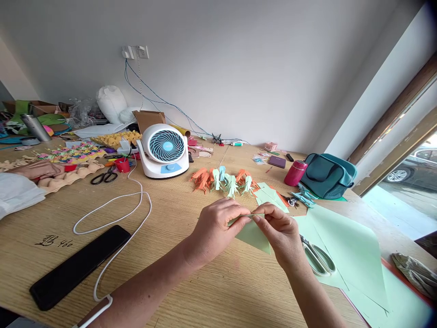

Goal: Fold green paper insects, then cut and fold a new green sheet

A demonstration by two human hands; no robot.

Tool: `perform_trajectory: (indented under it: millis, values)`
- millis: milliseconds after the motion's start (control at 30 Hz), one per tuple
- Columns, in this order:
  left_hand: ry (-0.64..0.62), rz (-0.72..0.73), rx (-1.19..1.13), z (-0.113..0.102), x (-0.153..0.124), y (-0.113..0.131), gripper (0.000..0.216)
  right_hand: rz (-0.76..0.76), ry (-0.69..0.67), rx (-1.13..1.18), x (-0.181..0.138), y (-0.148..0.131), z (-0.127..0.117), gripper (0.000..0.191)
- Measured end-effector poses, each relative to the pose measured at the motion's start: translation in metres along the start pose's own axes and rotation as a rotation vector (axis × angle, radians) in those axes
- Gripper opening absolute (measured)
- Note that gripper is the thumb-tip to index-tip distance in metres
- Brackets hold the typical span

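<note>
My left hand [215, 226] and my right hand [280, 234] meet above the wooden table [177, 255], both pinching one small folded piece of light green paper [253, 236]. The fingertips of both hands press along its upper folded edge. The paper's lower corner hangs down between the hands. Just beyond them lies a row of folded orange and green paper figures [225, 180]. Large light green sheets [344, 255] lie to the right, with grey-handled scissors [317, 257] on them beside my right wrist.
A black phone [80, 266] with a white cable [116, 214] lies at the left front. A white and blue desk fan [164, 150], black scissors [104, 176], a pink bottle [295, 173], a teal bag [327, 175] and craft clutter sit farther back.
</note>
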State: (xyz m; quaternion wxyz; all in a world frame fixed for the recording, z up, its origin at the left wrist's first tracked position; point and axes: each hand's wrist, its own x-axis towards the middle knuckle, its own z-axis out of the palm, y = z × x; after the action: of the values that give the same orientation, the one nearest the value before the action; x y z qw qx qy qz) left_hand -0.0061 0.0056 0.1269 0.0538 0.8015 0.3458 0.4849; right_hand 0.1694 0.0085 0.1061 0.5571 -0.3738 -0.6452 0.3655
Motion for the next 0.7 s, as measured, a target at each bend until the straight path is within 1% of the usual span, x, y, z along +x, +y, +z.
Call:
perform_trajectory:
  millis: [200, 333, 467, 600, 700]
  values:
    - [-0.002, 0.002, 0.024, -0.0003, 0.0004, 0.0009, 0.007, -0.01, 0.005, -0.015, -0.0002, -0.001, 0.0002, 0.013]
    - [-0.021, -0.004, 0.033, -0.0018, 0.0008, 0.0, 0.004, 0.003, -0.008, 0.031, 0.0004, -0.0019, -0.0013, 0.016]
    - [-0.026, -0.02, 0.054, -0.004, 0.0015, -0.0009, 0.003, 0.013, 0.011, 0.045, 0.0016, -0.0009, -0.003, 0.018]
    - [-0.022, -0.011, 0.067, -0.0047, 0.0015, -0.0012, 0.003, 0.022, 0.003, 0.028, 0.0018, 0.0005, -0.0037, 0.015]
    - [-0.025, 0.005, 0.07, -0.0047, 0.001, -0.0006, 0.004, 0.007, -0.023, -0.03, 0.0009, -0.0013, -0.0035, 0.01]
